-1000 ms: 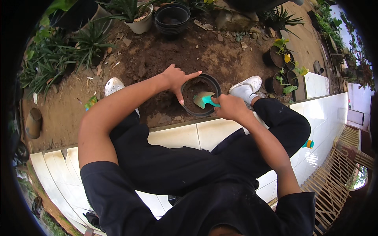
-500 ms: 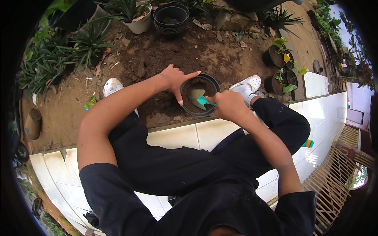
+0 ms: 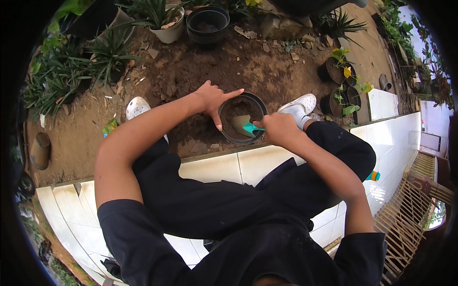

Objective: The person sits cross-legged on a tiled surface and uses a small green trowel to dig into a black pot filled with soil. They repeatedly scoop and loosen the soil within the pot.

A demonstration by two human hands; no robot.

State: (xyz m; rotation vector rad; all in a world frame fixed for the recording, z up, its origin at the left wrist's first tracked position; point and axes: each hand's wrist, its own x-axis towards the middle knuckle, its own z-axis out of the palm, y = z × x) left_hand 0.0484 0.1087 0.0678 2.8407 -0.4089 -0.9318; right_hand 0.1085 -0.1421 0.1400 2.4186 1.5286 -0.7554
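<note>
A round black plant pot [image 3: 264,107] filled with dark soil [image 3: 246,106] sits on the ground between my feet. Against the pot's left side rests my left hand [image 3: 212,99], its thumb and forefinger spread wide along the rim, the forefinger at the far edge and the thumb lower down; its other fingers are bent outside the pot. My right hand [image 3: 281,127] is closed round the handle of a hand trowel [image 3: 249,127] with a turquoise neck. The trowel's soil-coloured blade lies inside the pot against the soil. Most of its handle is hidden in my fist.
Stacked black pots [image 3: 208,26] and a white potted plant [image 3: 169,32] stand at the far side. Small potted plants [image 3: 334,102] are to the right, spiky plants [image 3: 107,55] to the left. A white tiled ledge [image 3: 210,168] runs under my legs.
The trowel blade has shifted slightly down and to the right in the pot, with my right hand. My left hand stays at the rim, almost unmoved.
</note>
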